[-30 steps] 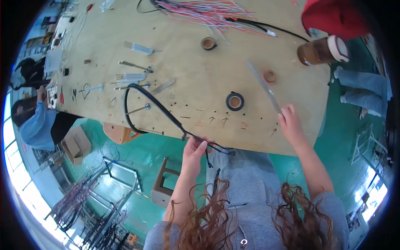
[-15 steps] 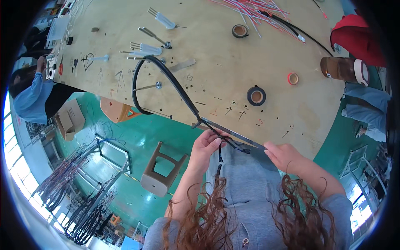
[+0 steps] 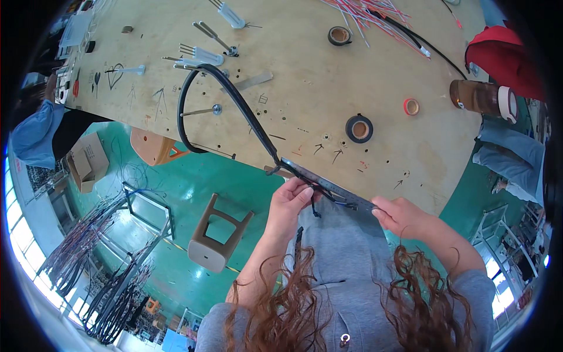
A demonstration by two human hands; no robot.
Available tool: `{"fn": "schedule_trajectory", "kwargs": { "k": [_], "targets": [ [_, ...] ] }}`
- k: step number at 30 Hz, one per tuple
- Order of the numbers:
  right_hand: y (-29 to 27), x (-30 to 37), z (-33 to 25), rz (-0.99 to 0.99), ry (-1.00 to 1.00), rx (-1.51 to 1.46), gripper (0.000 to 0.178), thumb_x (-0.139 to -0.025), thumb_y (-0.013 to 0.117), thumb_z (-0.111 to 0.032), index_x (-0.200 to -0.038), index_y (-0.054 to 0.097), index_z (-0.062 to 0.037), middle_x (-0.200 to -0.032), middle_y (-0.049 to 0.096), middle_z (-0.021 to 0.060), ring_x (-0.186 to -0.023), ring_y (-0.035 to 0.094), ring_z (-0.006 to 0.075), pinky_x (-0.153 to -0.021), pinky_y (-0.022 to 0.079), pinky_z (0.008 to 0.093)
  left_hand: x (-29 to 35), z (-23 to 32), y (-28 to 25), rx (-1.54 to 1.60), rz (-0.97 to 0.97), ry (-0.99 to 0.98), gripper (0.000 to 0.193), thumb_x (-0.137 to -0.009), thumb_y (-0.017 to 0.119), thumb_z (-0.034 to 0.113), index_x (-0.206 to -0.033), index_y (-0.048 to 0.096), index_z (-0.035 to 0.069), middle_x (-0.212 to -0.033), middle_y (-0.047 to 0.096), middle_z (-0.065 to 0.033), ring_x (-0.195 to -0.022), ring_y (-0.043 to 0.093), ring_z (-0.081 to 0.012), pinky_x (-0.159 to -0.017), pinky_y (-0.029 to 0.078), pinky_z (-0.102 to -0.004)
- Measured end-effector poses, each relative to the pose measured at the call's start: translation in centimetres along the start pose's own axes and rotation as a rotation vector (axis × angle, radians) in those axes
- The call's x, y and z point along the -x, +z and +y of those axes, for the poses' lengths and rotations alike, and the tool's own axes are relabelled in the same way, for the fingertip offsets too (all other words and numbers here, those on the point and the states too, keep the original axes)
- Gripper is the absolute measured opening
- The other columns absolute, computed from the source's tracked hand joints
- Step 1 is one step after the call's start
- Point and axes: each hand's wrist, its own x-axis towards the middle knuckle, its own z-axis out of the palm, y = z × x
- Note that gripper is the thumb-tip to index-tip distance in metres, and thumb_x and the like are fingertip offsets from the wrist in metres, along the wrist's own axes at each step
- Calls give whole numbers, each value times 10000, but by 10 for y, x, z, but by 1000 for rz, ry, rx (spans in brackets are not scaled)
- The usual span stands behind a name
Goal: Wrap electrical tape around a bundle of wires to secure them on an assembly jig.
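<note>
A black cable harness (image 3: 249,117) loops over metal pegs on the wooden board, and its thinner branched end comes down over the near edge. My left hand (image 3: 286,205) is closed there, pinching the thin black branches between thumb and fingers. One short branch with a dark tip dangles below those fingers. My right hand (image 3: 402,217) grips the right end of a metal ruler (image 3: 346,192). This ruler slants along the branches, its far end near the point where the harness splits. The left fingers partly hide the wires.
On the board stand metal pegs (image 3: 217,110) and white peg holders (image 3: 205,56). Black tape rolls (image 3: 359,128), a red tape roll (image 3: 411,106), a brown jar (image 3: 478,97) and red-white wires (image 3: 363,17) lie about. A stool (image 3: 211,249) stands on the green floor. People are at both sides.
The ruler has turned its broad face up and lies closer along the branches. The dangling branch has swung, and the whole view has shifted slightly.
</note>
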Motion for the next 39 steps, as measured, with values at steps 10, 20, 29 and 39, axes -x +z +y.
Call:
{"fn": "schedule_trajectory", "kwargs": {
  "k": [10, 20, 29, 39],
  "targets": [
    [-12, 13, 84, 863, 191, 507, 483, -872, 488, -151, -1335, 351, -135, -917, 537, 171, -740, 559, 344, -614, 456, 409, 1, 5, 8, -1, -16, 11, 180, -870, 494, 78, -1031, 529, 5, -1014, 603, -108, -912, 582, -157, -824, 466, -297],
    [2, -48, -3, 592, -310, 229, 303, -822, 561, -127, -1100, 517, -15, -1019, 511, 158, -960, 513, 280, -839, 408, 371, 9, 9, 2, 53, -7, -51, 166, -863, 484, 85, -1009, 533, 23, -1034, 600, -96, -933, 579, -147, -820, 466, -284],
    [40, -106, -33, -394, 16, -801, 191, -854, 595, -225, -808, 519, -56, -645, 476, -29, -500, 446, 33, -451, 358, 189, 47, 8, -20, -144, 5, -120, 244, -940, 409, 173, -1039, 541, -8, -822, 609, -46, -694, 572, -116, -625, 463, -236],
    [80, -115, -59, -348, 125, -681, 151, -814, 644, -157, -817, 523, -66, -679, 495, -39, -514, 415, 23, -447, 318, 175, 85, -48, -28, -31, 82, -86, 301, -955, 391, 230, -1043, 533, -20, -888, 635, -118, -818, 641, -218, -710, 504, -278]
  ]
}}
